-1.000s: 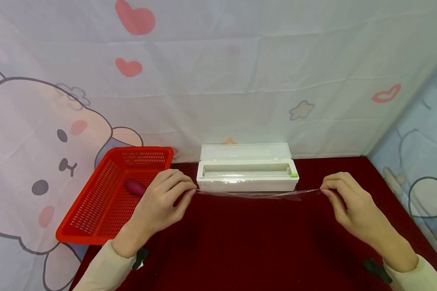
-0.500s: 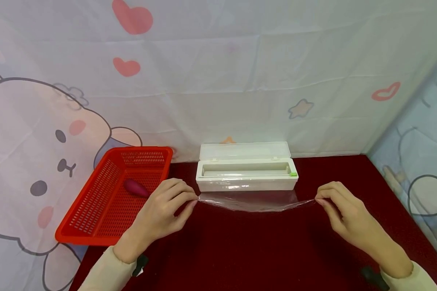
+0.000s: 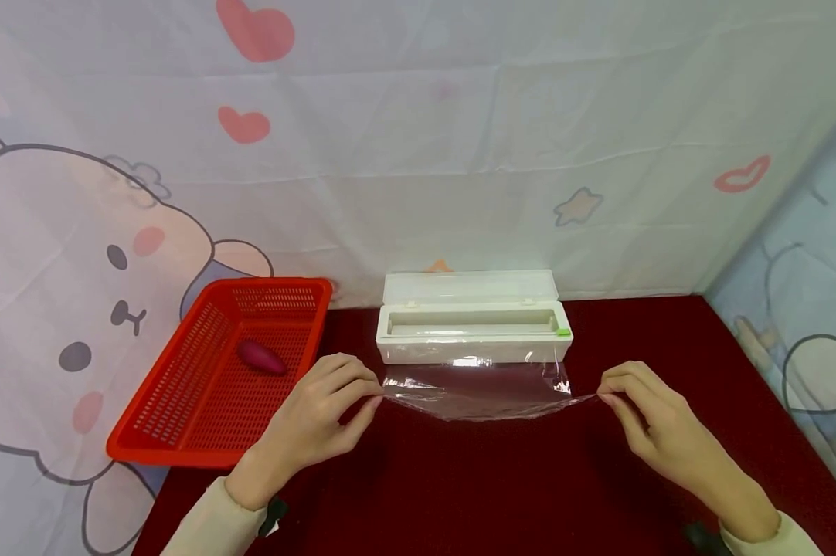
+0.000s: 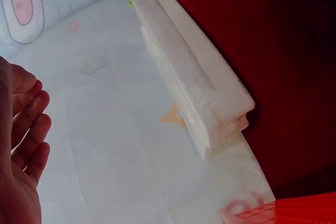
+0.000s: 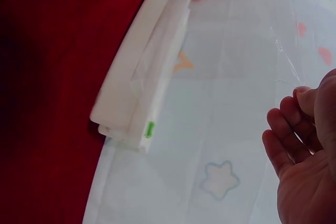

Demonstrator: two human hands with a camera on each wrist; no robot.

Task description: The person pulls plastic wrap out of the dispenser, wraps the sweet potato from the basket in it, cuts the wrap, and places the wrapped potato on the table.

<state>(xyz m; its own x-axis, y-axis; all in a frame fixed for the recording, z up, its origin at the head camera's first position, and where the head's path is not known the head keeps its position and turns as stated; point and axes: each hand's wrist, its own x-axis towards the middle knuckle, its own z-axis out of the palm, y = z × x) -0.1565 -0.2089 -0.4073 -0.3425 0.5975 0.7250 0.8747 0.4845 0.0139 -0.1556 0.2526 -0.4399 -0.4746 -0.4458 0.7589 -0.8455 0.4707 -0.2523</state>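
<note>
the left hand [image 3: 324, 405] and the right hand [image 3: 657, 421] each pinch a corner of the film [image 3: 474, 394] between thumb and fingertips, well apart, probably so that the free edge spreads wide and does not cling to itself. the film lies between the two grips and runs from them to the box [image 3: 474, 354], just beyond, passing over its front wall. the box's own weight seems to be what holds it against the pull. its lid [image 3: 470, 289] stands raised on the far side, seemingly to leave the film a free way out.

the film is clear, thin and glossy, creased where it narrows to each pinch and sagging in a shallow curve between. the box is long, white, smooth, likely plastic, with a green tab [image 3: 563, 332] at the end nearer the right grip. the cloth [image 3: 487, 486] below both hands is dark red and matte. left of the left grip sits a red slotted basket [image 3: 129, 440], holding a smooth, purple, tapered thing [image 3: 261, 357].
</note>
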